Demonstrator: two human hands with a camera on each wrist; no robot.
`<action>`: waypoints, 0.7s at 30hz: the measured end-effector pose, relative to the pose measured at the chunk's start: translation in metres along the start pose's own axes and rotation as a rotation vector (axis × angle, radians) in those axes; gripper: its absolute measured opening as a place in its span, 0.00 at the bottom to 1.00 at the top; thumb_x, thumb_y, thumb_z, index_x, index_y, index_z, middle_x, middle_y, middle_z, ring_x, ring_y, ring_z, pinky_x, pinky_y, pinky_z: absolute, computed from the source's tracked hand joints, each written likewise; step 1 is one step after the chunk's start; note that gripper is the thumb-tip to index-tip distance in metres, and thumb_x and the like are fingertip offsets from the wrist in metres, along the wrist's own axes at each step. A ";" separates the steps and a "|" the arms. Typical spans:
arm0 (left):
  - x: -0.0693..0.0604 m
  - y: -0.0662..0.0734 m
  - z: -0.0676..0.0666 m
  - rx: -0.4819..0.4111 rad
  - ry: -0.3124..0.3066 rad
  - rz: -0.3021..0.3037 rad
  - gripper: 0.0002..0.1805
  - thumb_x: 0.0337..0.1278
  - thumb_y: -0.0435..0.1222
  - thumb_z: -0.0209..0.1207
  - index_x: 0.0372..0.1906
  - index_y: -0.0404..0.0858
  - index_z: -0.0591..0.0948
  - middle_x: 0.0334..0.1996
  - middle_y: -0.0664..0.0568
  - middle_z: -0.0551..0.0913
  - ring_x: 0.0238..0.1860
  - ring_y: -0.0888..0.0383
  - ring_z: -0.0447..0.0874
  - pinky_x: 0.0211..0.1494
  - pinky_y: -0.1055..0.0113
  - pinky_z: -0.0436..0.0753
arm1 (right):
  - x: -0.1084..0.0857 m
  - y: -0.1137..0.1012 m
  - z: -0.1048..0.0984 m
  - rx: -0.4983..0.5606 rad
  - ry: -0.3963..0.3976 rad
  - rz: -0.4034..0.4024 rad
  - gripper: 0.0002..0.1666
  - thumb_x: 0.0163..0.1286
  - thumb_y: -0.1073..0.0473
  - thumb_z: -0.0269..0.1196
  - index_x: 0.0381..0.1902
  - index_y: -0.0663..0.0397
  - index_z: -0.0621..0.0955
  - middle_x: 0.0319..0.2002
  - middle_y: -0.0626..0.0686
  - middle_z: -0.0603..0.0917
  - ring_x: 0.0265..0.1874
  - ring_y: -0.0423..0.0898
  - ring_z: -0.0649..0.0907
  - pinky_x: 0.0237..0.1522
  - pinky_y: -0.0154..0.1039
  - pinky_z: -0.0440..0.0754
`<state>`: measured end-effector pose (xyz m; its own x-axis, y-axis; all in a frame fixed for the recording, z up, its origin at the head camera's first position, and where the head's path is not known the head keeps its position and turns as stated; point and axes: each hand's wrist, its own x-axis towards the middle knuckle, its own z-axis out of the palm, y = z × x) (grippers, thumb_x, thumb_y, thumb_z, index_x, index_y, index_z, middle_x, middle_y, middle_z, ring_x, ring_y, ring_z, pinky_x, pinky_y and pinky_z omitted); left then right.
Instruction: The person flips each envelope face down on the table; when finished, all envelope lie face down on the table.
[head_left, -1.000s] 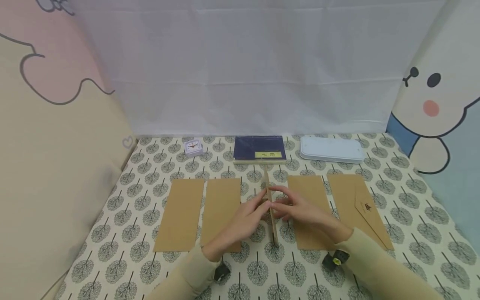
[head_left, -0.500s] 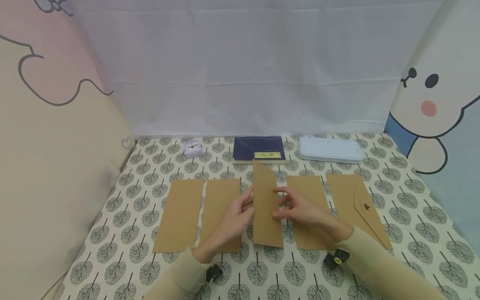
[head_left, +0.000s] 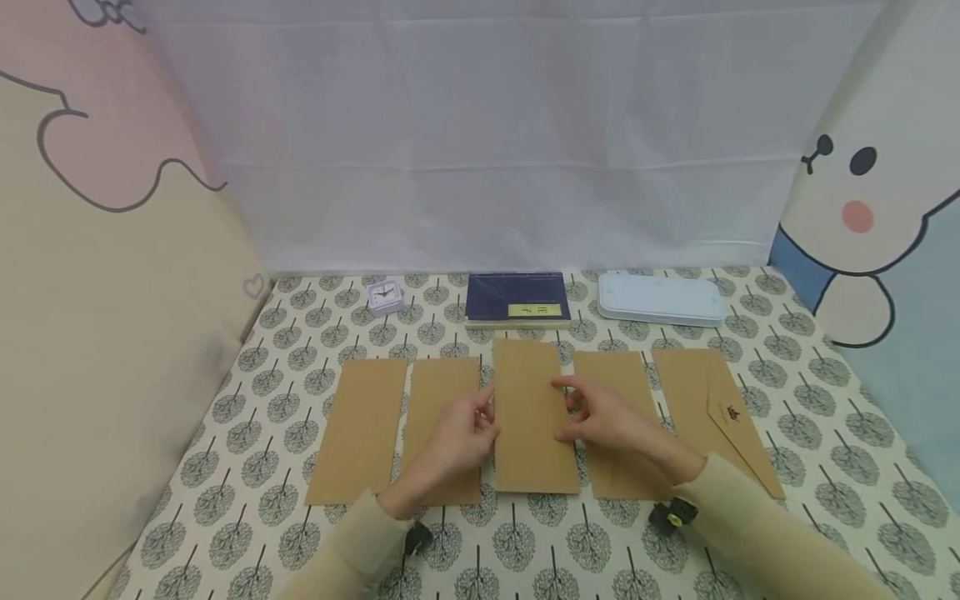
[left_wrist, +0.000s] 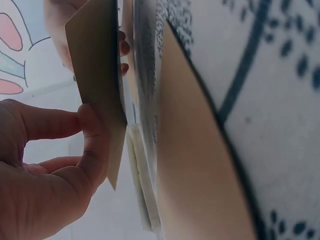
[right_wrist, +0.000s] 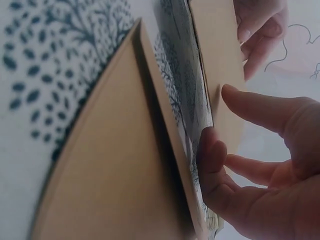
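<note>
A brown kraft-paper envelope (head_left: 532, 417) lies plain face up between my hands, just above the tablecloth. My left hand (head_left: 456, 432) pinches its left edge; in the left wrist view the thumb and fingers of that hand (left_wrist: 55, 170) meet on the paper. On the opposite edge my right hand (head_left: 611, 417) holds the envelope, thumb on the upper face and fingers underneath, as the right wrist view shows. Two similar envelopes lie to the left, an outer one (head_left: 356, 433) and an inner one (head_left: 444, 392). To the right lie a plain one (head_left: 615, 387) and one with a flap and printed crown (head_left: 716, 417).
Along the back of the tree-patterned tablecloth (head_left: 300, 542) stand a small lilac clock (head_left: 386, 296), a dark blue book (head_left: 517, 292) with a yellow label, and a pale blue case (head_left: 662, 298). A white curtain hangs behind.
The envelope between my hands has turned from standing on edge to nearly flat, plain face up. My left hand has moved left and down with its edge; the right hand has shifted slightly right.
</note>
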<state>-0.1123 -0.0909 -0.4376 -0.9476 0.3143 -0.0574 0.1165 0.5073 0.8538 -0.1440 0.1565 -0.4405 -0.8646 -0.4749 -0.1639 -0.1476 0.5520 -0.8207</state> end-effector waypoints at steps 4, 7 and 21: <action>0.004 -0.004 0.001 0.088 -0.032 -0.015 0.11 0.52 0.24 0.61 0.43 0.30 0.80 0.30 0.49 0.80 0.19 0.62 0.74 0.18 0.70 0.75 | 0.003 0.000 0.003 -0.116 0.020 0.019 0.45 0.50 0.60 0.76 0.64 0.65 0.69 0.35 0.53 0.75 0.27 0.42 0.78 0.30 0.37 0.78; 0.005 -0.005 0.001 0.131 -0.066 -0.022 0.04 0.53 0.26 0.61 0.30 0.35 0.76 0.19 0.51 0.76 0.16 0.62 0.72 0.15 0.72 0.72 | 0.004 -0.002 0.005 -0.190 0.029 0.046 0.46 0.49 0.57 0.76 0.63 0.65 0.70 0.35 0.51 0.76 0.27 0.42 0.76 0.32 0.38 0.76; 0.014 -0.006 0.004 0.249 -0.111 -0.074 0.12 0.50 0.34 0.66 0.25 0.38 0.72 0.16 0.54 0.66 0.16 0.61 0.65 0.17 0.70 0.66 | 0.010 -0.013 0.010 -0.352 0.027 0.082 0.44 0.50 0.56 0.75 0.62 0.68 0.71 0.44 0.58 0.80 0.42 0.49 0.78 0.48 0.47 0.76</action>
<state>-0.1247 -0.0868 -0.4458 -0.9195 0.3480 -0.1828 0.1309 0.7095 0.6925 -0.1457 0.1381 -0.4372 -0.8921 -0.4036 -0.2032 -0.2292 0.7918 -0.5662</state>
